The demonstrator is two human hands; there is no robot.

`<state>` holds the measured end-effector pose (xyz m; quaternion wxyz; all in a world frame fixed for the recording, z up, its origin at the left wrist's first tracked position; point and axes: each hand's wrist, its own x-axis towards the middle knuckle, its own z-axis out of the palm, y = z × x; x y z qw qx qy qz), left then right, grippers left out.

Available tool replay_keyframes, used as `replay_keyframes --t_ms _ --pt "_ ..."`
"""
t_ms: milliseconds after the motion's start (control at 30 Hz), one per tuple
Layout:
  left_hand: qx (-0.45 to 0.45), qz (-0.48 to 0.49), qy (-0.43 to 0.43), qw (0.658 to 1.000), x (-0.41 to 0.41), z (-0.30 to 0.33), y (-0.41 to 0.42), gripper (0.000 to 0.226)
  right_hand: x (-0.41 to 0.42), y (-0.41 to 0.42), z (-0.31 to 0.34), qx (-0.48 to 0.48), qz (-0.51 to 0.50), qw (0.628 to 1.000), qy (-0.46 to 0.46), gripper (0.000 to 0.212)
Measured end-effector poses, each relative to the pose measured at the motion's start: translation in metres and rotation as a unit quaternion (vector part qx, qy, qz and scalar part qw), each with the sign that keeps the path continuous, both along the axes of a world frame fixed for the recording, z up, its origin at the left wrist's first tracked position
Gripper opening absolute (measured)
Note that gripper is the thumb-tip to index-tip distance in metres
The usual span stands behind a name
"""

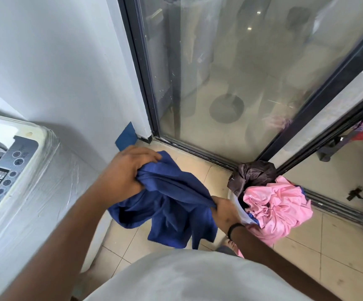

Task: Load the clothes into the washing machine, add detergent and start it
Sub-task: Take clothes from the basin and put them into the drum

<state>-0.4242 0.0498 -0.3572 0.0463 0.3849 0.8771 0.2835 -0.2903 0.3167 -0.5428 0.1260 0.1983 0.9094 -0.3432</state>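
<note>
Blue garment (172, 198) held aloft between washer (17, 170) and basket (238, 210); gripped by left hand (128, 170) at top, pinched by right hand (224, 210) at lower edge. Pink cloth (278, 205) heaped in basket.

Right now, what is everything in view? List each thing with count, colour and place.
washing machine: one, white, left, wrapped in clear film
control panel: one, grey, on the machine's top
blue garment: one, dark blue, centre, held above the floor
laundry basket: one, white, right, rim showing
pink garment: one, pink, piled in the basket
brown garment: one, dark brown, atop the basket
glass door: dark frame, behind
floor: beige tiles
left hand: grips the blue garment
right hand: grips the blue garment
</note>
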Motion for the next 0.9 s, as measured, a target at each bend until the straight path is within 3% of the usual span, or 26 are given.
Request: replay_keyframes --t_ms 167,300,367,433,500,567,633,700,767,833,900 --pt "-0.201 0.042 0.070 0.976 0.002 -0.025 -0.033 0.029 -0.009 0.003 0.047 0.072 -0.003 0.990 0.120 0.029" --pt "-0.237 0.008 0.079 0.968 0.022 -0.042 -0.013 0.040 -0.031 -0.021 0.108 0.096 0.011 0.965 0.245 0.035" --pt "-0.201 0.006 0.073 0.977 0.031 -0.046 0.003 0.053 -0.035 -0.045 0.138 0.066 0.043 0.943 0.323 0.040" --pt "-0.086 0.033 0.036 0.995 0.041 -0.039 0.022 0.066 -0.035 -0.065 0.161 0.024 0.072 0.933 0.352 0.033" --pt "0.098 0.071 -0.044 0.992 0.049 -0.027 0.036 0.054 -0.035 -0.072 0.176 -0.005 0.068 0.928 0.367 0.029" --pt "0.214 0.079 -0.075 0.971 0.056 -0.019 0.042 0.048 -0.036 -0.069 0.186 -0.035 0.071 0.920 0.384 0.024" --pt "0.219 0.081 -0.036 0.972 0.052 -0.021 0.040 0.058 -0.036 -0.065 0.192 -0.039 0.103 0.916 0.386 0.019" --pt "0.154 0.088 -0.034 0.984 0.043 -0.026 0.036 0.070 -0.035 -0.058 0.195 -0.046 0.148 0.924 0.349 0.021" --pt "0.103 0.082 -0.005 0.991 0.035 -0.029 0.033 0.052 -0.032 -0.048 0.197 -0.105 0.181 0.933 0.293 0.029" --pt "0.103 0.077 0.035 0.991 0.032 -0.029 0.031 0.036 -0.027 -0.034 0.184 -0.184 0.164 0.935 0.256 0.052" --pt "0.115 0.082 0.045 0.989 0.031 -0.024 0.030 0.035 -0.021 -0.020 0.149 -0.202 0.118 0.953 0.193 0.086"
